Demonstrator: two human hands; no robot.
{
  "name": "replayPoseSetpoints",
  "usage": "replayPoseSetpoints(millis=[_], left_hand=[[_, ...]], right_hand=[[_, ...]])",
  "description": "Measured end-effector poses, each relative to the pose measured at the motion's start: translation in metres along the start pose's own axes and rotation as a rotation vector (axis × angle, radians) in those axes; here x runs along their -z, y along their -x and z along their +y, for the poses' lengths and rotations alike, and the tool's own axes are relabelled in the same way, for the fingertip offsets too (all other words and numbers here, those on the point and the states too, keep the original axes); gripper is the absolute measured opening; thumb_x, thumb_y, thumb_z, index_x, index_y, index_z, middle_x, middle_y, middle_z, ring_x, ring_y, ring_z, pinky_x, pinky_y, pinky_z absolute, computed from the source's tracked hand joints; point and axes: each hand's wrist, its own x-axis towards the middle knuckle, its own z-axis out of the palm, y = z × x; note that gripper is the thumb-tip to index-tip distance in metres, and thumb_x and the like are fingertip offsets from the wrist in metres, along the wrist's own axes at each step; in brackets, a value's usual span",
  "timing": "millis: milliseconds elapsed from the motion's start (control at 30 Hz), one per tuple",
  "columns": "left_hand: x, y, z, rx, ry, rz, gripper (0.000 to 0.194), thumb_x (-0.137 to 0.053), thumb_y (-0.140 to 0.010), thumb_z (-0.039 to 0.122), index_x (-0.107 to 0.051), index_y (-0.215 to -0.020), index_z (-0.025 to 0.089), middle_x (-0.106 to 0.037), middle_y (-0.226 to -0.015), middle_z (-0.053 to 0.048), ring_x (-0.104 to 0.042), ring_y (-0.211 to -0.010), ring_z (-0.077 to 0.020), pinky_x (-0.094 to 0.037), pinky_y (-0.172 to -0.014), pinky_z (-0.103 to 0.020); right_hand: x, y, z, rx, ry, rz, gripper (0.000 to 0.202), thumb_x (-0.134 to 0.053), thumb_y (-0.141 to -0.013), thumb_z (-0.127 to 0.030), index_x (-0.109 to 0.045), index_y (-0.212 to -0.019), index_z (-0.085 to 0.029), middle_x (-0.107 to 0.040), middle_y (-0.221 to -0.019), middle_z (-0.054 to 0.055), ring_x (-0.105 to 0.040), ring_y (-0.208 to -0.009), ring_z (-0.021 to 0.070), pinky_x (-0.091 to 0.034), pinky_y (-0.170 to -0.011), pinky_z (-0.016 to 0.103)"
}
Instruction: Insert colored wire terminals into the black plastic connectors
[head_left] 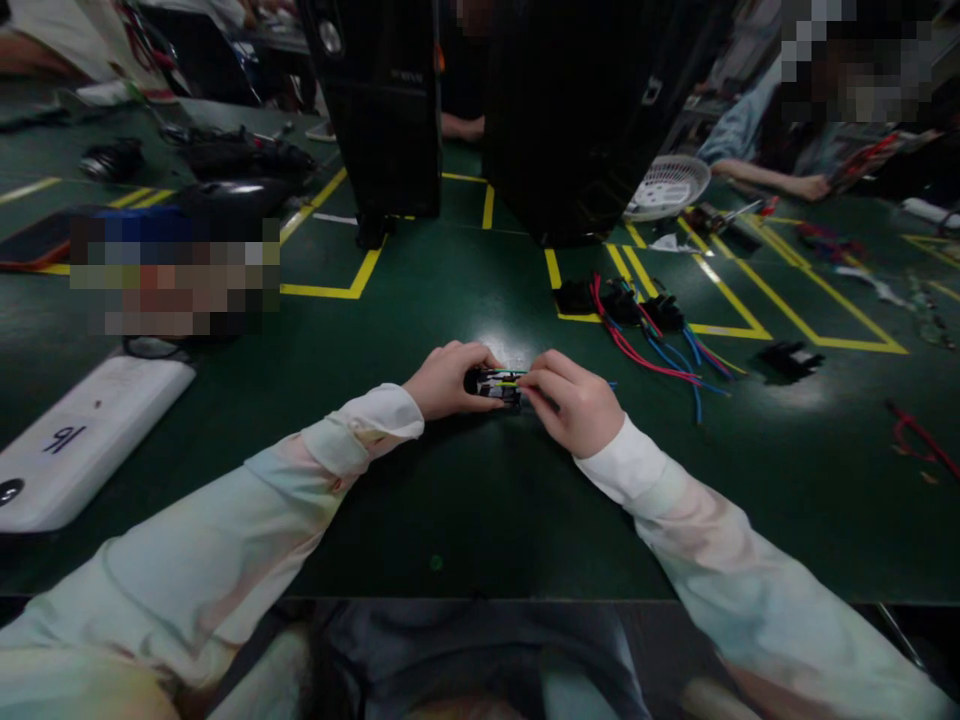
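Note:
My left hand (455, 380) is closed around a small black socket (495, 385), holding it just above the green table near the middle of the view. Between the thumb and fingertips of my right hand (571, 398) is a yellow-green wire (508, 384), pinched where it meets the socket. A short blue wire end sticks out past the right fingers. To the right and farther back lie several similar black sockets (619, 300) with red, blue and yellow-green wires (652, 345) attached. How far the wire sits inside the held socket I cannot tell.
Two tall black cabinets (386, 110) stand at the back. A white numbered case (94, 435) lies at left. Another black socket (791, 360) and a red wire (922, 435) are at right, with a white basket (667, 187) farther back. Co-workers sit across the table.

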Motion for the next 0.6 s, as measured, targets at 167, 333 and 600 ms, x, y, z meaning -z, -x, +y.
replayPoseSetpoints(millis=[167,333,600], left_hand=[[-0.0011,0.0,-0.0013,0.004,-0.012,0.001,0.036,-0.067,-0.067,0.044,-0.056,-0.091,0.02,-0.06,-0.095,-0.002,-0.051,-0.088,-0.0216,-0.035,-0.075,-0.031],[-0.0012,0.0,-0.0025,0.002,0.0,0.001,0.036,-0.067,-0.067,0.044,-0.056,-0.092,0.021,-0.06,-0.096,-0.001,-0.051,-0.088,-0.0213,-0.035,-0.075,-0.031],[-0.002,0.0006,-0.0026,-0.004,0.002,0.013,0.036,-0.067,-0.066,0.044,-0.056,-0.092,0.021,-0.06,-0.094,-0.001,-0.051,-0.087,-0.0209,-0.035,-0.074,-0.031]], right_hand=[[-0.0001,-0.0022,-0.0009,-0.053,0.003,0.041,0.017,-0.041,-0.088,-0.018,-0.057,-0.084,-0.016,-0.054,-0.084,0.008,-0.054,-0.078,0.0163,-0.045,-0.069,0.028],[0.0003,-0.0016,-0.0001,-0.013,-0.02,0.008,0.016,-0.042,-0.088,-0.019,-0.057,-0.084,-0.016,-0.054,-0.085,0.008,-0.054,-0.078,0.0162,-0.045,-0.067,0.027],[-0.0012,-0.0022,-0.0013,-0.043,-0.041,0.047,0.017,-0.04,-0.088,-0.017,-0.056,-0.084,-0.016,-0.053,-0.084,0.008,-0.054,-0.078,0.0163,-0.046,-0.069,0.028]])
